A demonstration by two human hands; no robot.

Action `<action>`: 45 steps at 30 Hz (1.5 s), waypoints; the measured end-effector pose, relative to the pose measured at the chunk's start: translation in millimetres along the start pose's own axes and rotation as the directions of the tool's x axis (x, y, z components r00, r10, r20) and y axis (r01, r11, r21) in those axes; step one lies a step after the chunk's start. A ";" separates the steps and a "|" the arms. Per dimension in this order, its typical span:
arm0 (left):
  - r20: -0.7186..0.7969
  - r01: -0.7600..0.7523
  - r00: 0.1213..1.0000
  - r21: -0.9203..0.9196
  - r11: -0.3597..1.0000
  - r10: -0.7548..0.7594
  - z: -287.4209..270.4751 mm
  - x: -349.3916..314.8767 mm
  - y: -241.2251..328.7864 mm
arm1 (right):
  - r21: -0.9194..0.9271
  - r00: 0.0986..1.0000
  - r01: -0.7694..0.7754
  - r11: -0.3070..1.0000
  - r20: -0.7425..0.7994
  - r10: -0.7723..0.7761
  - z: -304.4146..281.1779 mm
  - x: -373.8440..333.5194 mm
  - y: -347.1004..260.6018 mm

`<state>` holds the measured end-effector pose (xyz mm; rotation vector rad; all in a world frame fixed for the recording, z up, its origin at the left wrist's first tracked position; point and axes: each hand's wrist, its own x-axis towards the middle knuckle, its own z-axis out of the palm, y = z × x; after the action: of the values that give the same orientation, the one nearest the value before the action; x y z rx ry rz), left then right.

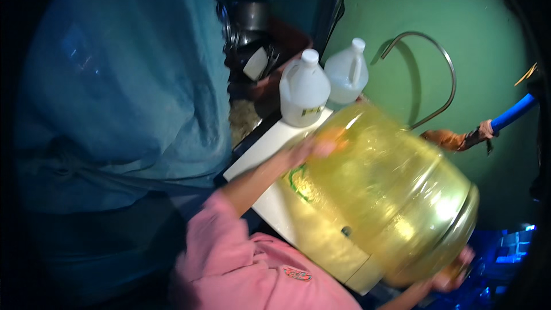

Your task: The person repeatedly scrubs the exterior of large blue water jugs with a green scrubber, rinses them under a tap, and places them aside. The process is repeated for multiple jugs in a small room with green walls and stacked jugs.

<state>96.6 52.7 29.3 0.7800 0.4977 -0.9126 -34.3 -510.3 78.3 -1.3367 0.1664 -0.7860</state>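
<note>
A large, rounded, see-through yellow plastic container (396, 183) lies tilted across the middle right, over a white flat-topped unit (258, 169). My left hand (318, 146) grips its left side near the upper end. The fingers there are blurred and look orange, perhaps seen through the plastic. Round the lower right end curls my right hand (450, 275), partly hidden by the container. Both arms come from pink sleeves. Beyond my left hand, a white-capped jug (305, 93) stands on the white top.
A second white-capped jug (347, 74) stands by the green wall (459, 0). A bent metal pipe (450, 63) sticks out there, near a blue hose (513, 112) with cloth tied round it. Blue curtain (126, 80) hangs at left. Metal pots (252, 17) sit behind.
</note>
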 end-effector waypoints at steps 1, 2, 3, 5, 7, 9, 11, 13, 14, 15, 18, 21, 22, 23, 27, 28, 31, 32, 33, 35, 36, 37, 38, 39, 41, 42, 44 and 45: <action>-0.017 0.020 1.000 -0.070 0.997 -0.021 2.4 -6.2 13.9 | 0.039 0.998 0.042 0.998 0.040 -0.043 -0.1 17.5 23.5; -0.099 -0.161 0.982 -0.013 0.987 0.159 14.2 -1.9 3.7 | 0.079 0.995 0.072 0.994 0.060 -0.077 -0.5 27.7 55.6; -0.169 -0.295 0.939 0.042 0.955 0.298 23.8 3.1 -31.3 | 0.083 0.994 0.080 0.993 0.069 -0.086 -18.5 21.3 78.9; -0.180 -0.377 0.894 0.196 0.905 0.411 22.0 7.7 -103.7 | 0.130 0.991 -0.112 0.985 -0.058 0.121 -65.3 12.4 102.0; -0.007 -0.554 0.780 0.458 0.695 0.626 24.0 -15.8 -112.8 | 0.435 0.911 -0.410 0.802 0.150 0.384 -57.2 -8.2 125.3; 0.236 -0.794 0.521 0.485 0.365 0.820 46.5 -39.8 -117.6 | 0.417 0.823 -0.569 0.709 0.283 0.493 -46.2 -39.7 160.7; 0.253 -0.565 0.467 0.822 0.066 0.847 53.3 -114.2 -103.9 | 0.364 0.726 -0.687 0.628 0.321 0.608 11.8 -80.2 170.5; 0.301 -0.437 0.411 0.893 -0.103 0.861 66.0 -149.2 -96.0 | 0.315 0.608 -0.793 0.521 0.376 0.699 67.5 -112.3 187.3; 0.391 -0.346 0.398 0.902 -0.259 0.830 76.3 -159.6 -92.7 | 0.289 0.548 -0.836 0.466 0.408 0.730 91.3 -122.5 197.1; 0.432 -0.253 0.404 0.900 -0.355 0.806 85.8 -168.7 -89.8 | 0.253 0.481 -0.877 0.409 0.444 0.756 114.7 -132.6 209.8; 0.443 -0.075 0.439 0.885 -0.460 0.781 108.9 -187.2 -87.0 | 0.148 0.297 -0.955 0.258 0.537 0.790 170.5 -160.3 246.4; 0.418 0.016 0.449 0.880 -0.474 0.790 122.4 -192.0 -88.6 | 0.025 0.136 -0.988 0.153 0.612 0.779 209.9 -179.2 265.1; 0.394 0.037 0.460 0.887 -0.461 0.796 124.0 -196.3 -88.8 | -0.019 0.087 -0.992 0.128 0.631 0.771 222.1 -185.0 268.1; 0.404 0.088 0.466 0.864 -0.495 0.788 124.9 -199.0 -90.5 | -0.064 0.039 -0.992 0.106 0.649 0.760 231.7 -190.6 272.0; 0.341 0.114 0.425 0.899 -0.423 0.839 125.7 -205.8 -101.7 | -0.278 -0.133 -0.959 0.064 0.633 0.762 242.1 -210.6 318.5; 0.351 0.086 0.419 0.903 -0.422 0.837 127.7 -205.2 -105.8 | -0.369 -0.184 -0.927 0.058 0.585 0.790 230.9 -216.0 342.2; 0.257 0.195 0.463 0.904 -0.380 0.848 140.7 -199.3 -112.2 | -0.886 -0.209 -0.449 0.114 0.228 0.951 163.6 -232.3 437.3; 0.295 0.231 0.481 0.866 -0.444 0.826 146.0 -197.5 -112.2 | -0.927 0.061 0.285 0.245 0.273 0.960 135.8 -238.0 472.2; 0.324 0.273 0.497 0.822 -0.499 0.805 153.0 -195.3 -112.2 | -0.880 0.254 0.447 0.162 0.298 0.920 97.7 -242.9 501.1; 0.344 0.329 0.527 0.760 -0.560 0.777 165.1 -191.9 -109.7 | -0.731 0.143 0.626 -0.272 -0.236 0.961 37.2 -249.5 548.7; 0.336 0.348 0.542 0.745 -0.569 0.770 170.6 -190.2 -108.5 | -0.582 0.144 0.607 -0.540 -0.588 0.796 20.4 -251.3 566.3; 0.326 0.369 0.554 0.729 -0.577 0.766 176.1 -188.8 -106.3 | -0.682 0.035 0.701 -0.211 -0.262 0.964 -8.7 -250.9 570.2; 0.288 0.390 0.542 0.746 -0.540 0.790 180.4 -186.5 -105.8 | -0.772 0.189 0.589 -0.238 -0.155 0.970 -16.5 -249.8 576.3; 0.271 0.389 0.548 0.755 -0.528 0.792 184.9 -185.1 -104.2 | -0.833 0.187 0.536 -0.140 -0.044 0.981 -32.1 -247.2 573.3; 0.238 0.394 0.551 0.771 -0.501 0.800 192.1 -181.0 -103.3 | -0.742 0.087 0.670 -0.038 0.028 0.996 -36.9 -238.9 563.0; 0.222 0.423 0.547 0.759 -0.496 0.807 194.7 -178.6 -103.1 | -0.706 0.075 0.705 -0.069 -0.023 0.997 -34.2 -233.4 556.5; 0.203 0.445 0.551 0.749 -0.491 0.809 198.4 -174.6 -102.6 | -0.638 -0.012 0.770 0.020 0.017 1.000 -27.7 -222.6 543.8; 0.193 0.453 0.555 0.745 -0.489 0.809 199.4 -172.7 -102.8 | -0.606 -0.054 0.793 0.069 0.044 0.998 -23.0 -217.9 539.6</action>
<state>-70.0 -52.6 232.6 3.1551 -0.2022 0.0873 15.8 -387.2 -488.7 -2.7758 -0.3816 1.7965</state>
